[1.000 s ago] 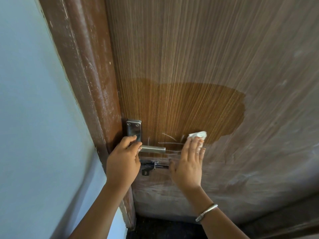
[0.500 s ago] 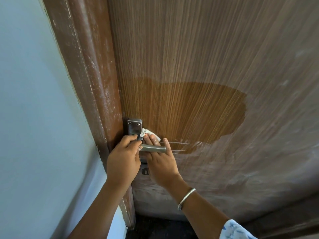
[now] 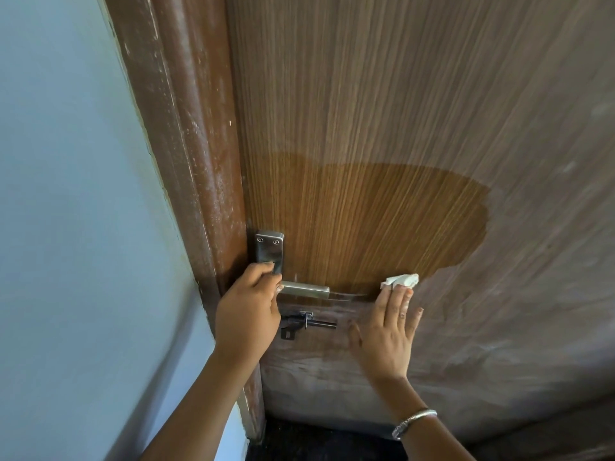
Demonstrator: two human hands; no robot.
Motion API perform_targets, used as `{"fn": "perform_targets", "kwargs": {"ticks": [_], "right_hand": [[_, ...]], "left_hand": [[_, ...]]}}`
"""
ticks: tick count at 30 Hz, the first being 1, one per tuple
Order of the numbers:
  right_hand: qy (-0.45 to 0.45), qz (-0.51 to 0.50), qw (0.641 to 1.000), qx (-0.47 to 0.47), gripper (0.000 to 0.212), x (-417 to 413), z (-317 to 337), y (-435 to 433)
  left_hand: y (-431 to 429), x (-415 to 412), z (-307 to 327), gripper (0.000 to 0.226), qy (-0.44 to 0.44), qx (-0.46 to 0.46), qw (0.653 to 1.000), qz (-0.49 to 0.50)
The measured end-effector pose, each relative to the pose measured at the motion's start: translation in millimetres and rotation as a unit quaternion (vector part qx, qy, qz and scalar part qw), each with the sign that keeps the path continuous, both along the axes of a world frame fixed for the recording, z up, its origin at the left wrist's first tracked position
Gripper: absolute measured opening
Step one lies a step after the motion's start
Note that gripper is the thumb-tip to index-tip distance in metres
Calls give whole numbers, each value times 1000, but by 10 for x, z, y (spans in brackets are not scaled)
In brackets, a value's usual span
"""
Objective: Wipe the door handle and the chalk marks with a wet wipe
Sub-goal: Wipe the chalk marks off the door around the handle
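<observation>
A steel lever door handle (image 3: 304, 289) on its back plate (image 3: 269, 249) sits at the left edge of a wooden door (image 3: 399, 111). My left hand (image 3: 248, 314) grips the handle near its base, fingers curled round it. My right hand (image 3: 387, 331) lies flat on the door to the right of the handle, straight fingers pressing a crumpled white wet wipe (image 3: 401, 281) against the wood. Faint chalk marks (image 3: 347, 295) remain just past the handle's tip. A darker wet patch (image 3: 382, 221) spreads above handle and wipe.
A black slide bolt (image 3: 307, 324) is fixed below the handle. The brown door frame (image 3: 189, 144) runs along the door's left side, next to a pale blue wall (image 3: 73, 227). Dusty whitish smears cover the door's lower part. Dark floor shows below.
My right hand has swept the wipe from beside the handle's base rightward across the door, past the handle's tip. Fewer chalk lines show there. My left hand has kept its hold.
</observation>
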State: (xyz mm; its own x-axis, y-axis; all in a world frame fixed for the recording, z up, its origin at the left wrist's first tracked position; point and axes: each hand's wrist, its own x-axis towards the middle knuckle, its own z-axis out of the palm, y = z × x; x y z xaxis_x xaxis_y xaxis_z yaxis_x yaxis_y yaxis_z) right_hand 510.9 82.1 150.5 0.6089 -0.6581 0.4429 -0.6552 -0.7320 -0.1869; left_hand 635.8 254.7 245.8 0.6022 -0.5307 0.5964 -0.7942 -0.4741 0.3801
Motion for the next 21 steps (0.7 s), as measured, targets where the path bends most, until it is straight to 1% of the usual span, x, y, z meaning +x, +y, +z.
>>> {"fn": "perform_targets", "kwargs": {"ticks": [5,7,9,11,13,16,18,21], "right_hand": [[-91,-7,993,68,104,101,30,67],[-121,-22,989,79,105,122,62,51],[-124,-27,989,70,100,125,64,41],[-111,-24,992,50,95,139,46,43],[-80,-2,996,27,95,180,22,86],[13,74,996,-45,93,309,24,249],[57,136,985,-86,84,435,82,376],[92,224,961,-134,76,589,156,533]], "left_hand": [[1,-5,3,23,1,0,1000,-1],[2,-12,6,24,-2,-1,1000,-2],[-4,-18,3,24,-4,-2,1000,-1],[-13,-20,-6,24,-3,-4,1000,1],[-17,-18,-19,23,-2,-6,1000,3],[-15,-17,-25,22,-1,-9,1000,2],[-19,-17,-17,20,-3,-7,1000,3],[-16,-18,-13,18,-7,-4,1000,5]]}}
